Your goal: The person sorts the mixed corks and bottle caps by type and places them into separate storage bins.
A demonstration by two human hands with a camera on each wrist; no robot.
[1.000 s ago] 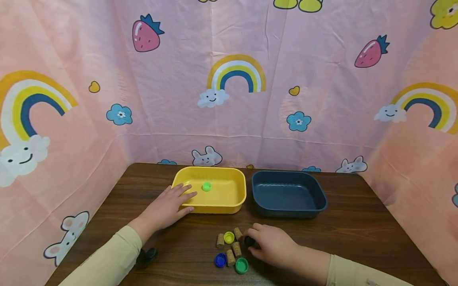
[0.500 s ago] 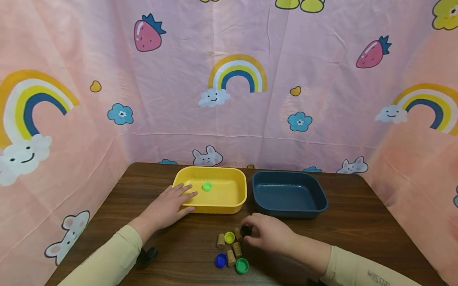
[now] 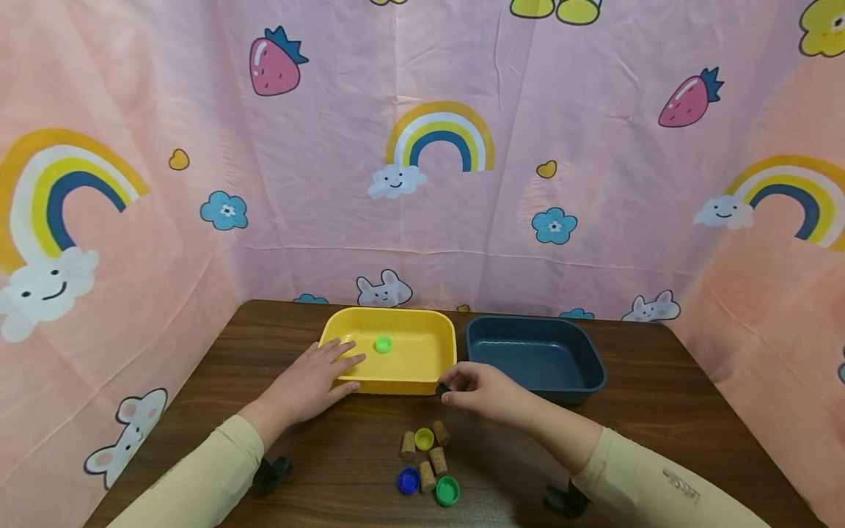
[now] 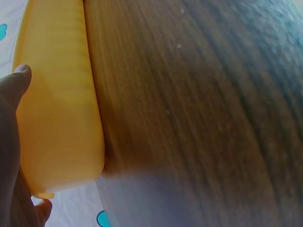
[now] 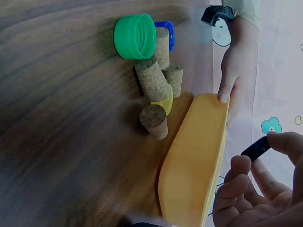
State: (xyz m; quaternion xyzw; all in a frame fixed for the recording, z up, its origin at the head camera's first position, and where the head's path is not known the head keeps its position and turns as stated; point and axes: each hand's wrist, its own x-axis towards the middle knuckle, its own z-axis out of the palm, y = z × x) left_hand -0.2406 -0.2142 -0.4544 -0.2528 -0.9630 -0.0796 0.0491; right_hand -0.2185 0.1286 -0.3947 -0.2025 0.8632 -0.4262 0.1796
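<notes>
My right hand [image 3: 487,394] pinches a black bottle cap [image 5: 256,148] between thumb and fingertips, near the front right corner of the yellow bin [image 3: 396,386]. My left hand [image 3: 310,381] rests with spread fingers on the bin's left front rim; the left wrist view shows its thumb [image 4: 22,75] at that rim. A light green cap [image 3: 383,345] lies inside the yellow bin. On the table in front, several corks [image 3: 439,460] lie grouped with a yellow cap [image 3: 425,439], a blue cap [image 3: 408,481] and a green cap [image 3: 447,491].
A dark blue bin [image 3: 535,359] stands right of the yellow one, with nothing visible in it. Both are near the back edge of the brown wooden table [image 3: 660,440]. A patterned pink cloth [image 3: 462,242] hangs behind and along the sides.
My right hand has lifted the black cap from beside the corks and carried it up and away from me to the yellow bin's front corner. The left hand has stayed put.
</notes>
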